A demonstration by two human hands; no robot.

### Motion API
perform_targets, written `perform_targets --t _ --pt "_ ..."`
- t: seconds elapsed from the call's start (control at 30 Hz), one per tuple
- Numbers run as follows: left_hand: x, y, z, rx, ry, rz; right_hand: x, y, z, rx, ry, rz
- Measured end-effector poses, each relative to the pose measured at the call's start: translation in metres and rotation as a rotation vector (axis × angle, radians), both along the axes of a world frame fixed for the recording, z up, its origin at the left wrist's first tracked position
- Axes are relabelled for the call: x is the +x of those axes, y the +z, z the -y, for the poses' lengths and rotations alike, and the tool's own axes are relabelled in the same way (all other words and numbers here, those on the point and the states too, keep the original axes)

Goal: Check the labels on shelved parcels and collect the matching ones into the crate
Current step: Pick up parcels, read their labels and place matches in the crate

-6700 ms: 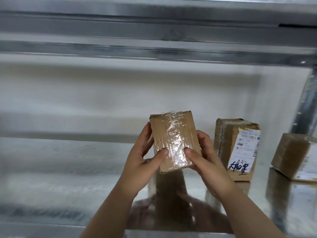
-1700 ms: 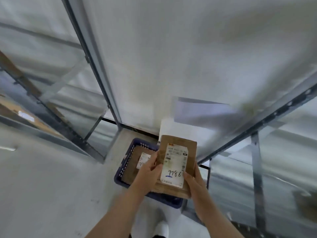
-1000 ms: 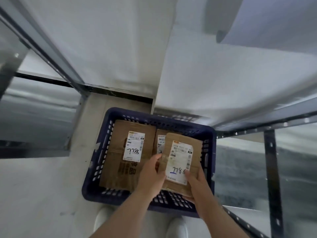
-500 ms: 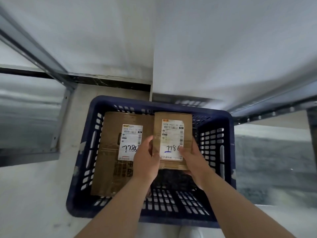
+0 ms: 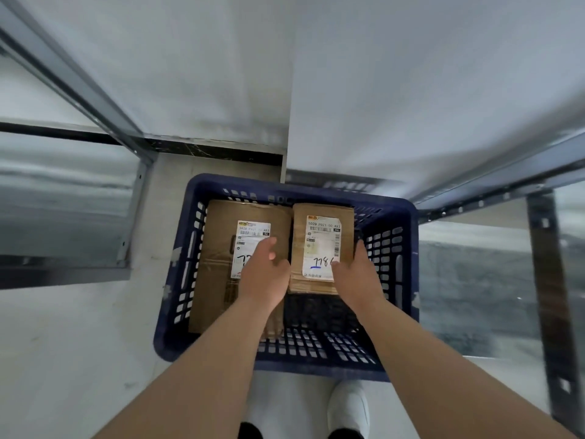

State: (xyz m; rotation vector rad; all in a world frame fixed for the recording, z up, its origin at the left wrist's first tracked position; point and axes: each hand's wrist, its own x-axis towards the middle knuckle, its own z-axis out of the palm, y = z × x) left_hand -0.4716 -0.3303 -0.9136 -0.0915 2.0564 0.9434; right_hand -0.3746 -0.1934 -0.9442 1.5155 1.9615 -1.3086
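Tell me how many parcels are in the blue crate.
2. A large parcel lies flat on the left side of the crate; a smaller parcel is beside it on the right, gripped by the right hand. Others may be hidden underneath.

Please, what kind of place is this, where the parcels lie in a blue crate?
Most likely a parcel storeroom or small warehouse. Metal shelving stands on both sides, a blue plastic crate sits on the floor, and the cardboard parcels in it carry printed shipping labels with handwritten numbers.

Small brown parcel [image 5: 323,248], label up, gripped at near end, inside blue crate [image 5: 300,365]; larger labelled parcel [image 5: 218,248] just left of grip.
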Motion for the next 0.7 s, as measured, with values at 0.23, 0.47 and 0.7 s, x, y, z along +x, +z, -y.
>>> perform_targets --t 0.23,0.47,0.7 --pt "-0.019 0.151 0.0 0.074 -0.037 -0.098 -0.01 0.178 -0.005 0.096 0.059 -0.151" --pt "-0.016 0.367 -0.015 0.442 0.098 -0.105 0.004 0.405 -0.011 0.313 -0.02 -0.4" --pt "0.005 0.567 -0.042 0.752 -0.096 -0.131 0.054 0.619 -0.001 0.562 -0.218 -0.608"
